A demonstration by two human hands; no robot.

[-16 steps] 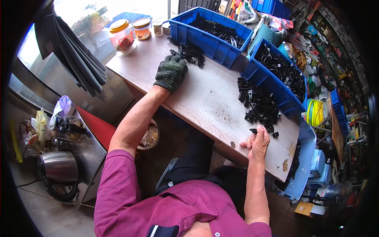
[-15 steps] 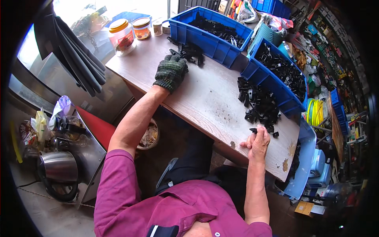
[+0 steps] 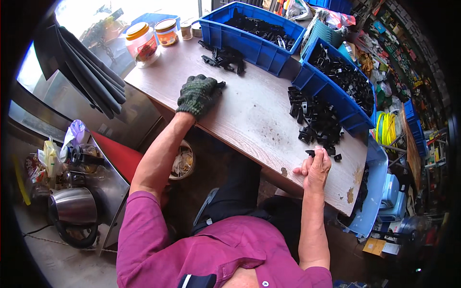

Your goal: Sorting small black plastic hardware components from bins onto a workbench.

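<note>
My left hand (image 3: pixel 197 95), in a dark green knitted glove, curls over the table (image 3: pixel 254 113) near its front edge. A black plastic piece (image 3: pixel 221 85) pokes out beside its fingers, which hide the rest. Just beyond lies a small heap of long black plastic parts (image 3: pixel 224 58). My bare right hand (image 3: pixel 316 170) is closed at the table's right part, pinching a small dark pointed part (image 3: pixel 310 153) at the fingertips. Right behind it spreads a larger pile of black plastic clips (image 3: pixel 314 117).
Two blue crates, a far crate (image 3: pixel 249 36) and a right crate (image 3: pixel 338 86), hold black parts. Jars (image 3: pixel 141 44) stand at the table's far left corner. A light blue bin (image 3: pixel 372 201) sits off the right end, and a kettle (image 3: pixel 74 209) on the metal stand at left.
My gloved left hand has drawn back from the far heap toward the table's front edge, with a black piece in its fingers. My right hand has barely moved.
</note>
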